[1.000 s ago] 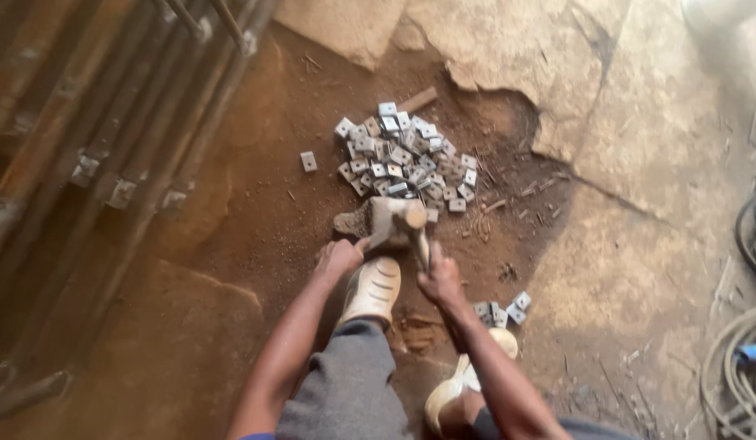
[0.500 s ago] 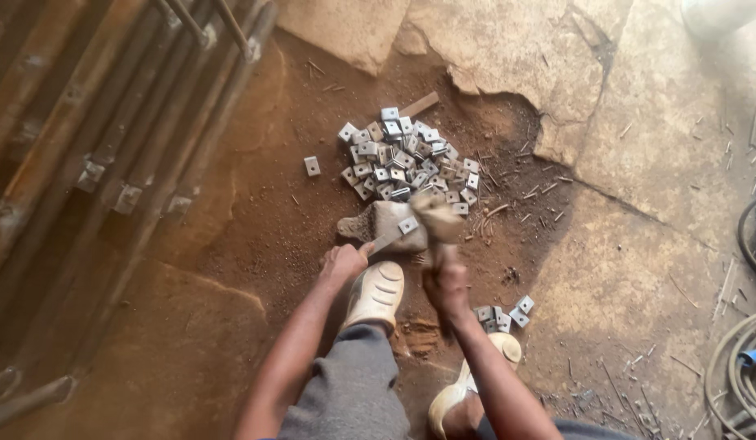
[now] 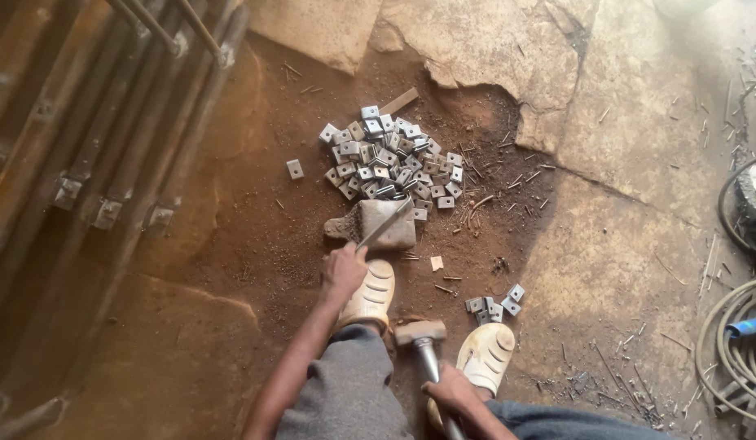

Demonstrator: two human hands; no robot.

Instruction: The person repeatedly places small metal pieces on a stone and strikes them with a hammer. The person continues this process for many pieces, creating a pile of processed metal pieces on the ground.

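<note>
The left hand [image 3: 344,273] is closed around a thin metal strip [image 3: 384,226], pinching its near end so the far end lies slanted across a metal block [image 3: 376,224] on the dirt floor. The right hand [image 3: 453,395] is wrapped tight about the handle of a hammer [image 3: 421,334], whose head hangs low between the two pale shoes [image 3: 370,295], well back from the block.

To do this step well, the strip should sit flat on the block's top, with the left fingers kept clear of the spot the hammer meets. The blow wants to land square, not glancing, or the strip may skip off towards the pile of plates [image 3: 390,163] just beyond the block. A steady grip near the strip's end should hold its angle.

How the strip is shaped at its far end is hard to make out against the block. The lower hammer handle and the right forearm run out of the bottom edge. A smaller cluster of plates [image 3: 494,304] lies by the right shoe; whether they differ from the pile cannot be told.
</note>
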